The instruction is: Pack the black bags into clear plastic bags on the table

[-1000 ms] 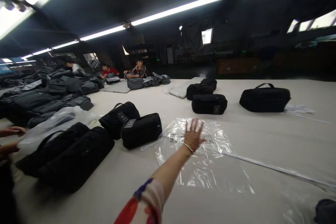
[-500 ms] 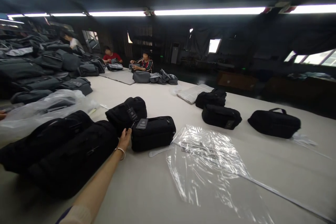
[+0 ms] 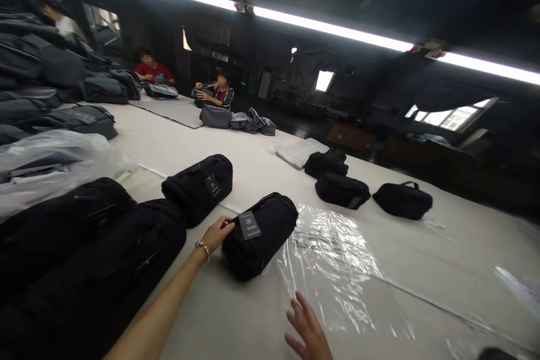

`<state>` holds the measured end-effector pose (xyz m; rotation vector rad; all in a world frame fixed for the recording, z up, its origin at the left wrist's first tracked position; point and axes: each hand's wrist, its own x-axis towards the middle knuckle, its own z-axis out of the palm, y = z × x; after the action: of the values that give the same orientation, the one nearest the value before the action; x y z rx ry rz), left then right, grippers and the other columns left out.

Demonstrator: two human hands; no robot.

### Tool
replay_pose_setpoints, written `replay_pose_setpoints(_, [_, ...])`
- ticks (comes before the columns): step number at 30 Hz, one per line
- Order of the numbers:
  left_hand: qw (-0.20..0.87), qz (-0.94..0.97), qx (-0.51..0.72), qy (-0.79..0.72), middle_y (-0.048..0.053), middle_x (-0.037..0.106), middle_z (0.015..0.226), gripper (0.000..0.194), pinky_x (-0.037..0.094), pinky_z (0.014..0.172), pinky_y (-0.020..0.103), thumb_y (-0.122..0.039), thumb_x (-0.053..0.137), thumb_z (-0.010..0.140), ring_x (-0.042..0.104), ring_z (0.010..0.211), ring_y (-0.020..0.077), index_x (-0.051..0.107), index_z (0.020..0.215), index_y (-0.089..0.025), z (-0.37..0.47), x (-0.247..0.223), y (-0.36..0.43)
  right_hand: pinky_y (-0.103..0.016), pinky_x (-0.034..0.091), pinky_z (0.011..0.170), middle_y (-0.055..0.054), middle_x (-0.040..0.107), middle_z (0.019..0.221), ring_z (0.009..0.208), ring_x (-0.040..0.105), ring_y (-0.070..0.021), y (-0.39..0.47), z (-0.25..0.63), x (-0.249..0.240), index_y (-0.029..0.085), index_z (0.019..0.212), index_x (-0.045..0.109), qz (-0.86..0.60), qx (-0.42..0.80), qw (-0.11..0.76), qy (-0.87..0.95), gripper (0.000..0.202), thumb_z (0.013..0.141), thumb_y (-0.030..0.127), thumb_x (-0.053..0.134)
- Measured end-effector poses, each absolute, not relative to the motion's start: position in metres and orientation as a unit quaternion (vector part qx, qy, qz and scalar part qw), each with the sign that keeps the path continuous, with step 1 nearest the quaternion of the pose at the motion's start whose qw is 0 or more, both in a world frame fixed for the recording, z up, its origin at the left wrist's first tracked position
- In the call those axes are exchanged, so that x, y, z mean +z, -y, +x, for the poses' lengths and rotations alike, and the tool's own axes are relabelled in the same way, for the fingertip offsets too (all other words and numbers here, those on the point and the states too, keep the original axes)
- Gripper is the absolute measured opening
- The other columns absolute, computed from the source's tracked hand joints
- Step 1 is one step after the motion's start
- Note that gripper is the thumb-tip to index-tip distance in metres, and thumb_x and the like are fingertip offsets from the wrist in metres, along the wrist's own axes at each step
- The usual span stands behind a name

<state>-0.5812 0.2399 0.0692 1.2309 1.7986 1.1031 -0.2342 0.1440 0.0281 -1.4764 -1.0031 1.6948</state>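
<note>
- Black, boxy fabric bag [image 3: 272, 230] with a dark grey card tag [image 3: 250, 225] lies on the table, at the fingertips of the left hand [image 3: 217, 234].
- Left hand: fingers close together and bent onto the bag's near-left end; whether they pinch the cloth, I cannot tell. A pale bracelet [image 3: 203, 250] circles the wrist.
- Right hand [image 3: 310, 332]: empty, fingers apart, near the close edge of a clear, shiny plastic sheet [image 3: 333, 259].
- Just beyond and left of the left hand: a second tagged black bag [image 3: 200, 194].
- Further left of it: two larger black fabric bags [image 3: 97, 275], side by side, with crumpled translucent plastic [image 3: 59, 163] behind them.
- Under everything: a wide, pale, smooth table [image 3: 248, 326], a thin whitish strip [image 3: 442, 306] running along it to the right of the hands.
- Beyond the plastic sheet: three black bags [image 3: 341, 188] and a folded pale sheet [image 3: 301, 152].
- Far from the hands: grey pouches [image 3: 215, 116], a heap of dark grey bags [image 3: 63, 67] at left, and people in red [image 3: 154, 71], striped [image 3: 221, 93] and white [image 3: 67, 25] tops.
- Room: dim, with bright tube lights [image 3: 329, 28] overhead and small windows [image 3: 324, 81] in the dark back wall.
</note>
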Motion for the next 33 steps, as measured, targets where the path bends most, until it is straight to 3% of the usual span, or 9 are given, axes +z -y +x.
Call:
replay_pose_setpoints(5, [0.319, 0.556, 0.334, -0.691, 0.002, 0.066, 0.085, 0.020, 0.044, 0.076, 0.030, -0.023, 0.046, 0.080, 0.063, 0.080, 0.0207, 0.057, 0.097, -0.023, -0.498, 0.078, -0.146, -0.043, 0.050, 0.096, -0.005, 0.037, 0.153, 0.139, 0.037, -0.0264, -0.140, -0.284, 0.047, 0.038, 0.146, 0.028, -0.503, 0.687, 0.417, 0.318, 0.080, 0.080, 0.071, 0.060])
replay_pose_setpoints(12, [0.397, 0.522, 0.369, -0.659, 0.009, 0.071, 0.101, 0.034, 0.054, 0.079, 0.036, -0.038, 0.046, 0.081, 0.068, 0.092, 0.0275, 0.060, 0.106, -0.022, -0.424, 0.068, -0.007, -0.044, 0.049, 0.098, -0.007, 0.045, 0.148, 0.131, 0.045, -0.0270, -0.046, -0.198, 0.100, 0.030, 0.138, 0.048, -0.499, 0.652, 0.394, 0.413, 0.050, 0.092, 0.051, 0.056])
replay_pose_setpoints(15, [0.459, 0.513, 0.343, -0.639, 0.009, 0.072, 0.104, 0.037, 0.054, 0.083, 0.036, -0.044, 0.053, 0.080, 0.067, 0.095, 0.0277, 0.063, 0.107, -0.021, -0.407, 0.069, 0.037, -0.046, 0.047, 0.101, -0.011, 0.050, 0.142, 0.130, 0.047, -0.0287, -0.004, -0.162, 0.111, 0.026, 0.137, 0.049, -0.561, 0.558, 0.345, 0.505, 0.051, 0.090, 0.045, 0.058])
replay_pose_setpoints(20, [0.575, 0.553, 0.249, -0.549, 0.006, 0.073, 0.096, 0.029, 0.051, 0.079, 0.030, -0.035, 0.047, 0.088, 0.067, 0.086, 0.0221, 0.059, 0.109, -0.020, -0.380, 0.086, 0.053, -0.048, 0.029, 0.116, -0.008, 0.034, 0.154, 0.140, 0.033, -0.0266, 0.034, -0.139, 0.124, 0.028, 0.147, 0.036, -0.553, 0.328, 0.263, 0.719, 0.063, 0.088, 0.024, 0.057])
replay_pose_setpoints(24, [0.577, 0.597, 0.211, -0.515, 0.006, 0.071, 0.113, 0.038, 0.049, 0.086, 0.030, -0.030, 0.051, 0.086, 0.066, 0.098, 0.0229, 0.056, 0.122, -0.019, -0.372, 0.092, 0.040, -0.051, 0.035, 0.110, -0.008, 0.034, 0.155, 0.134, 0.039, -0.0307, 0.025, -0.147, 0.136, 0.030, 0.152, 0.027, -0.529, 0.243, 0.168, 0.795, 0.085, 0.077, 0.016, 0.063])
replay_pose_setpoints(26, [0.565, 0.611, 0.193, -0.519, 0.006, 0.073, 0.106, 0.037, 0.050, 0.081, 0.030, -0.030, 0.052, 0.086, 0.067, 0.091, 0.0223, 0.057, 0.121, -0.018, -0.371, 0.094, 0.037, -0.056, 0.036, 0.105, -0.010, 0.039, 0.152, 0.127, 0.043, -0.0349, 0.015, -0.158, 0.140, 0.029, 0.152, 0.028, -0.528, 0.223, 0.147, 0.806, 0.091, 0.072, 0.020, 0.070])
replay_pose_setpoints(28, [0.533, 0.639, 0.166, -0.530, 0.005, 0.074, 0.088, 0.030, 0.051, 0.071, 0.029, -0.032, 0.046, 0.090, 0.067, 0.077, 0.0208, 0.061, 0.111, -0.017, -0.372, 0.096, 0.037, -0.056, 0.036, 0.103, -0.011, 0.050, 0.142, 0.121, 0.047, -0.0352, 0.006, -0.169, 0.141, 0.028, 0.145, 0.042, -0.519, 0.224, 0.165, 0.808, 0.082, 0.070, 0.021, 0.074])
replay_pose_setpoints(30, [0.486, 0.675, 0.139, -0.537, 0.005, 0.071, 0.076, 0.027, 0.049, 0.065, 0.029, -0.033, 0.043, 0.093, 0.066, 0.068, 0.0202, 0.064, 0.096, -0.018, -0.373, 0.100, 0.039, -0.050, 0.037, 0.102, -0.009, 0.063, 0.123, 0.113, 0.053, -0.0302, 0.001, -0.174, 0.143, 0.025, 0.126, 0.061, -0.514, 0.268, 0.230, 0.782, 0.053, 0.074, 0.019, 0.070])
replay_pose_setpoints(33, [0.386, 0.759, 0.174, -0.495, 0.006, 0.070, 0.085, 0.019, 0.051, 0.072, 0.031, -0.033, 0.049, 0.092, 0.066, 0.077, 0.0210, 0.063, 0.091, -0.020, -0.385, 0.109, 0.035, -0.037, 0.046, 0.088, -0.001, 0.068, 0.095, 0.092, 0.060, -0.0209, 0.005, -0.165, 0.145, 0.024, 0.102, 0.068, -0.525, 0.426, 0.337, 0.655, 0.023, 0.079, 0.024, 0.068])
